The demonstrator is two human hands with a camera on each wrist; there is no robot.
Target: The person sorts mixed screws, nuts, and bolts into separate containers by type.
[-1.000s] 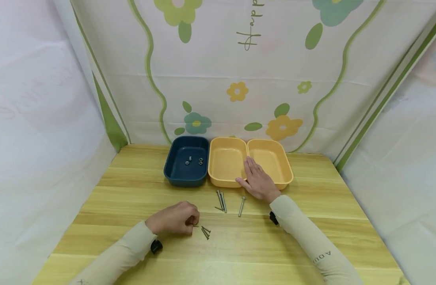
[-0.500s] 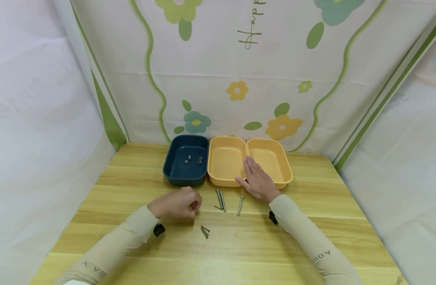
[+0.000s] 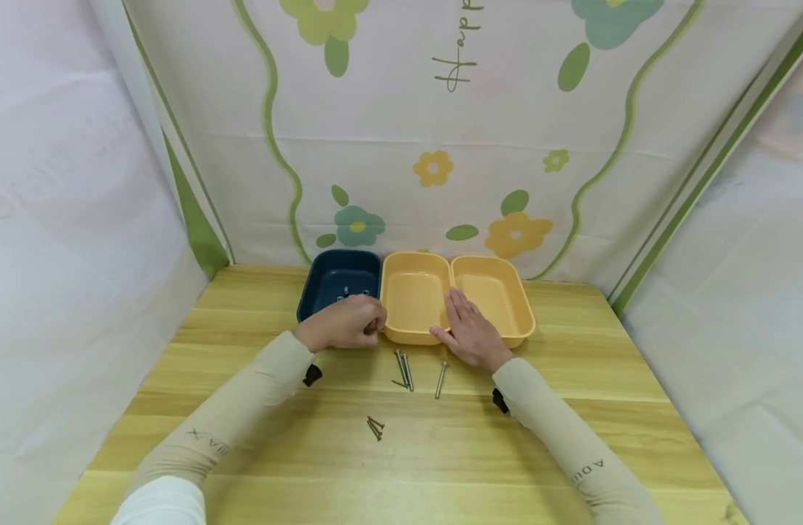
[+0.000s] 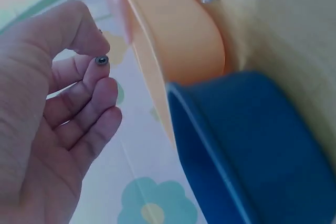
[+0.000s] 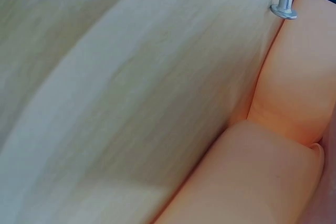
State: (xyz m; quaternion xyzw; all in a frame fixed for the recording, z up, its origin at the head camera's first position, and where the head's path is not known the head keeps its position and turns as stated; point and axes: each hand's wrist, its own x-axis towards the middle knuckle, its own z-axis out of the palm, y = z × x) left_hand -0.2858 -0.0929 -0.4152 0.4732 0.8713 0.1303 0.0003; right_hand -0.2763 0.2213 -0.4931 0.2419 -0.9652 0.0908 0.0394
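My left hand [image 3: 343,323] pinches a small screw [image 4: 101,60] between thumb and forefinger. In the left wrist view its round recessed head shows at the fingertips. The hand hovers over the front right part of the blue tray [image 4: 257,135], beside the middle yellow tray [image 3: 408,338]. Fingers straight, my right hand [image 3: 472,334] rests on the adjoining rims of the middle yellow tray and the right yellow tray [image 3: 529,315]. Several nuts [image 3: 346,290] lie in the blue tray, partly hidden by the left hand.
Several brass-coloured screws [image 3: 375,429] lie on the wooden table [image 3: 480,467]. Closer to the trays are two long bolts [image 3: 405,372] side by side, a small screw [image 3: 399,383] next to them, and a single bolt [image 3: 441,380]. A flowered cloth [image 3: 375,109] hangs behind.
My left hand has lifted a screw from beside the pile on the table and carried it forward and slightly right to the blue tray. My right hand has stayed on the yellow trays.
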